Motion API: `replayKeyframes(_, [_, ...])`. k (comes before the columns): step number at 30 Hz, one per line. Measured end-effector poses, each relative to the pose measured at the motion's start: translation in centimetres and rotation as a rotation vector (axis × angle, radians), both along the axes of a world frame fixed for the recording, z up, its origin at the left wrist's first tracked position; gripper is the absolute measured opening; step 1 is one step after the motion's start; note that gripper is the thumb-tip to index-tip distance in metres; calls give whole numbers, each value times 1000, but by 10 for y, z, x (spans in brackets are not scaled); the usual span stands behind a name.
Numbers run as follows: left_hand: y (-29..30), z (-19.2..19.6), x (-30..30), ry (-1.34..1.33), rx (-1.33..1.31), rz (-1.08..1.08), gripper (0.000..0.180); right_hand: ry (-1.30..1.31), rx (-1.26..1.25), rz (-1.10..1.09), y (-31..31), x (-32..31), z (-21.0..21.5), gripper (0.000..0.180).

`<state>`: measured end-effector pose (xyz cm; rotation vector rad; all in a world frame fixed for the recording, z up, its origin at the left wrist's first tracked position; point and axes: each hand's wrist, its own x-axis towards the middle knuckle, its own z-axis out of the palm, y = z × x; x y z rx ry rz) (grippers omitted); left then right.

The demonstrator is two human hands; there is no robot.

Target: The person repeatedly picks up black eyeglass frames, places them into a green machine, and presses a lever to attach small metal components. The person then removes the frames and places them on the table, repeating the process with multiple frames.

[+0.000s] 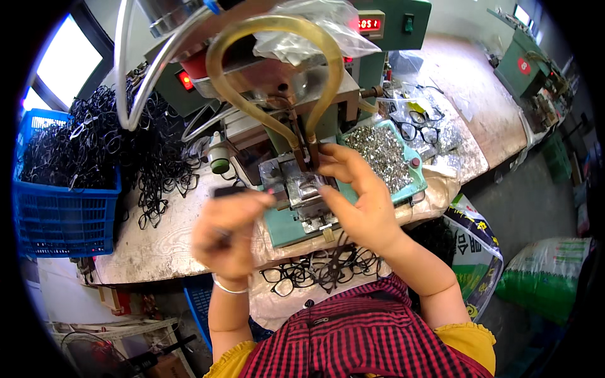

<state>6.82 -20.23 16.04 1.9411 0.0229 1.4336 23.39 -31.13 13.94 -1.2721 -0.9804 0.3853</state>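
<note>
At the machine's left side my left hand (228, 236) is smeared by motion. Its fingers are closed around a dark piece (229, 191) that looks like part of a black eyeglass frame; the blur hides its exact kind. My right hand (360, 201) is at the small metal fixture (305, 188), thumb and fingers apart on its right side. Just above the fixture, two upright dark metal electrodes (305, 148) come down, joined to a yellowish looped hose (331, 50). A green base (283, 230) carries the fixture.
To the right, a green tray (413, 184) holds many tiny metal parts. Eyeglass frames (419, 129) lie behind it; more black frames (328, 268) lie at the table's front edge. A blue crate (66, 217) heaped with black frames stands left. White tubes (123, 69) hang upper left.
</note>
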Motion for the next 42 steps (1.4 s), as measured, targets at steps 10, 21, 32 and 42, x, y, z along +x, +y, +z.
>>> replayKeyframes(10, [-5, -35, 15, 301, 444, -56, 22, -737, -388, -566, -22, 121, -109, 15])
replayKeyframes(21, [-38, -56, -5, 354, 271, 83, 38, -1138, -241, -419, 4, 111, -94, 12])
replayKeyframes(32, [103, -81, -50, 385, 247, 837, 43, 289, 148, -490, 0, 111, -122, 12])
replayKeyframes(42, [136, -160, -82, 1071, 244, 750, 42, -319, -157, -619, -48, 96, -110, 16])
